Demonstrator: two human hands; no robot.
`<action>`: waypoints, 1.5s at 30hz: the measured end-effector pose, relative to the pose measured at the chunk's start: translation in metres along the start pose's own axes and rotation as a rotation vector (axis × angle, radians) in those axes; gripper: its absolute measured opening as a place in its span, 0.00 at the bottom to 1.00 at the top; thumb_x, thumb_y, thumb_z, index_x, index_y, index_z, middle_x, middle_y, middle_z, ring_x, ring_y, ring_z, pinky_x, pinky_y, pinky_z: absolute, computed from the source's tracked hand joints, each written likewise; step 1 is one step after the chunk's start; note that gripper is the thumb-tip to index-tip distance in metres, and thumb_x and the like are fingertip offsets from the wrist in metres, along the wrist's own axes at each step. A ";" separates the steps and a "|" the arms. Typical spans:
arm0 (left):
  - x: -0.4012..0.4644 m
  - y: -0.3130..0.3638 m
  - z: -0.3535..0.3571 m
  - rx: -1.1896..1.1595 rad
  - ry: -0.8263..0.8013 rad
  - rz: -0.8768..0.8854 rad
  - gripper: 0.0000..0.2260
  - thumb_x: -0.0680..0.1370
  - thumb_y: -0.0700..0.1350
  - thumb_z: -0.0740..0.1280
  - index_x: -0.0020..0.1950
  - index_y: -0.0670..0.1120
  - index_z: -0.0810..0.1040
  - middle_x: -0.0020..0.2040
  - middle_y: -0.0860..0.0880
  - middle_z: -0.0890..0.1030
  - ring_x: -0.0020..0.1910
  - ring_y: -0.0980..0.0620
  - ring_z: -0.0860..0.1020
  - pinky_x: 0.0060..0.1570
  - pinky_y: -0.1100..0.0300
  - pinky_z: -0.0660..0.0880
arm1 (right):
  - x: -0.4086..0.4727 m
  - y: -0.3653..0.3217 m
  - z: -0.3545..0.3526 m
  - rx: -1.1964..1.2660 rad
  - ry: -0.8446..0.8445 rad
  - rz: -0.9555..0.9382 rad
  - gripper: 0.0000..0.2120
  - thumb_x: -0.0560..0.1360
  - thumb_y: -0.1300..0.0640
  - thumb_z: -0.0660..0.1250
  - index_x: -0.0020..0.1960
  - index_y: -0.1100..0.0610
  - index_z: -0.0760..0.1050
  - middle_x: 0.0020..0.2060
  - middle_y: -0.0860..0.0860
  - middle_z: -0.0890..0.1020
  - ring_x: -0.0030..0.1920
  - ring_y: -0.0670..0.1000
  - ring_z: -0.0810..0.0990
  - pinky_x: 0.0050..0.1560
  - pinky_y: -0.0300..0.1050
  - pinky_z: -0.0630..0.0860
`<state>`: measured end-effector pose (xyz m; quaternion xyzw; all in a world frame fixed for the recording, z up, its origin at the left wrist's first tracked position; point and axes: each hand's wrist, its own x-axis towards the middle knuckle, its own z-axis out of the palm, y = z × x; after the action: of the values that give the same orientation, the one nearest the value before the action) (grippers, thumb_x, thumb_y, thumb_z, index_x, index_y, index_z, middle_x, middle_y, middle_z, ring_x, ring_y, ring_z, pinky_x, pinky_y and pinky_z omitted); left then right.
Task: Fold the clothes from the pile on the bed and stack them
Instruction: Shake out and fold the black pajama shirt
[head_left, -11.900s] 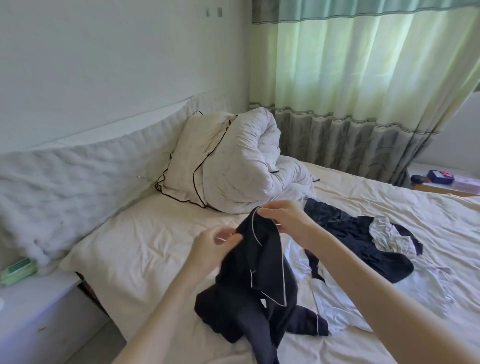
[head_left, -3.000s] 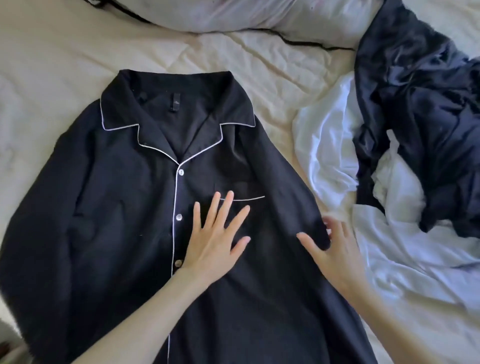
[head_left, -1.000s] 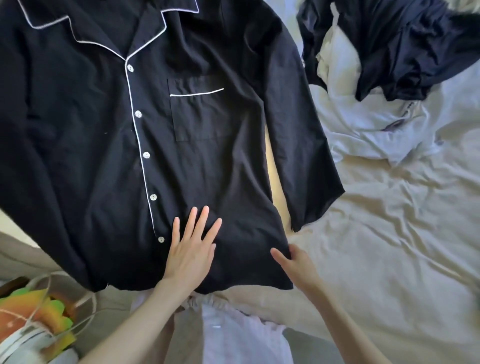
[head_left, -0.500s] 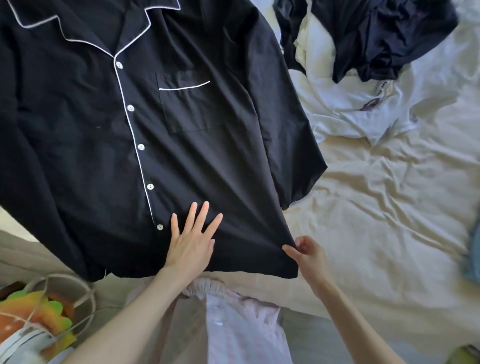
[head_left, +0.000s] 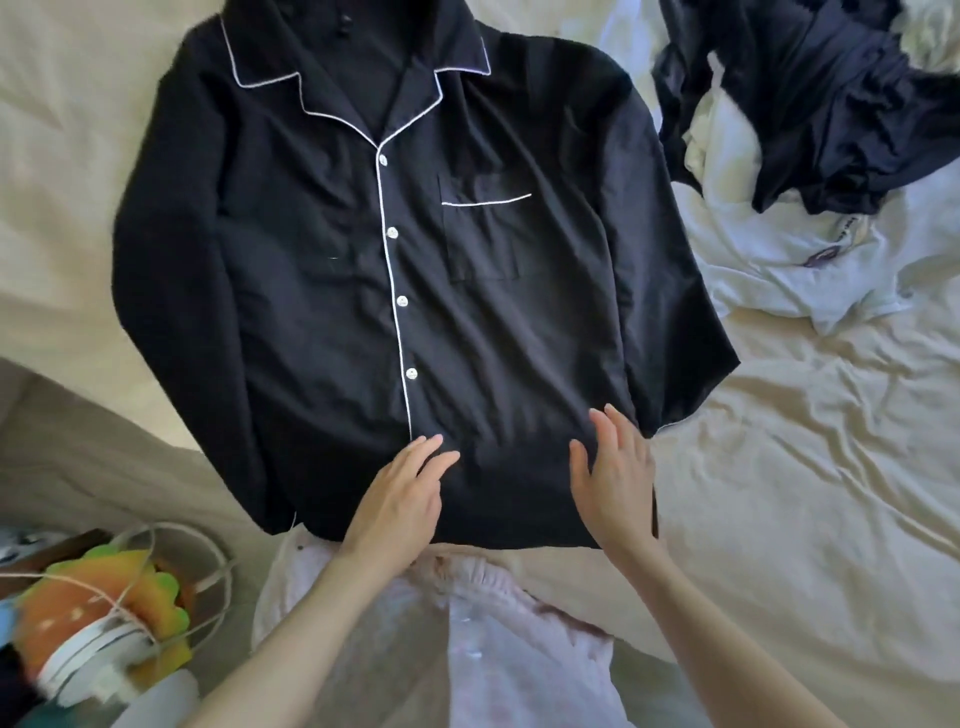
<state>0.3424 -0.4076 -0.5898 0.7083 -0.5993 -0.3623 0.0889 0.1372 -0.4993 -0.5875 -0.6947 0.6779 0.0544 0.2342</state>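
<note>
The pyjama shirt (head_left: 322, 270) is black with white piping and white buttons; the bed sheet (head_left: 810, 493) is cream; the pile (head_left: 810, 119) mixes navy and white.

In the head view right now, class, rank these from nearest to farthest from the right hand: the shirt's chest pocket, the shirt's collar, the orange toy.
Measured from the right hand on the shirt's hem:
1. Chest pocket, just above the hand.
2. Orange toy, far off at lower left, beside the bed.
3. Collar, at the shirt's top; not much farther than the toy.
</note>
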 end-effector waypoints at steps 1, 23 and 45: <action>-0.004 -0.014 -0.008 -0.017 0.077 -0.049 0.17 0.76 0.32 0.64 0.64 0.40 0.76 0.67 0.42 0.73 0.68 0.44 0.70 0.66 0.51 0.68 | 0.001 -0.018 0.006 -0.029 -0.018 -0.075 0.20 0.78 0.55 0.63 0.68 0.60 0.70 0.69 0.56 0.70 0.71 0.56 0.66 0.71 0.55 0.61; -0.034 -0.266 -0.176 -0.795 0.803 -0.824 0.11 0.80 0.49 0.62 0.56 0.43 0.75 0.51 0.49 0.77 0.49 0.50 0.75 0.48 0.57 0.71 | -0.021 -0.205 0.120 -0.377 -0.323 -0.433 0.27 0.81 0.47 0.53 0.77 0.49 0.50 0.77 0.52 0.47 0.77 0.55 0.44 0.74 0.58 0.46; 0.004 -0.216 -0.074 -1.043 0.177 -0.651 0.16 0.80 0.50 0.62 0.66 0.47 0.67 0.55 0.55 0.75 0.50 0.59 0.74 0.47 0.68 0.69 | -0.015 -0.230 0.115 -0.473 -0.251 -0.356 0.26 0.81 0.47 0.52 0.77 0.48 0.50 0.77 0.51 0.46 0.77 0.54 0.42 0.74 0.58 0.44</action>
<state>0.5579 -0.3767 -0.6586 0.7453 -0.0871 -0.5560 0.3575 0.3861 -0.4469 -0.6253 -0.8255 0.4800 0.2539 0.1538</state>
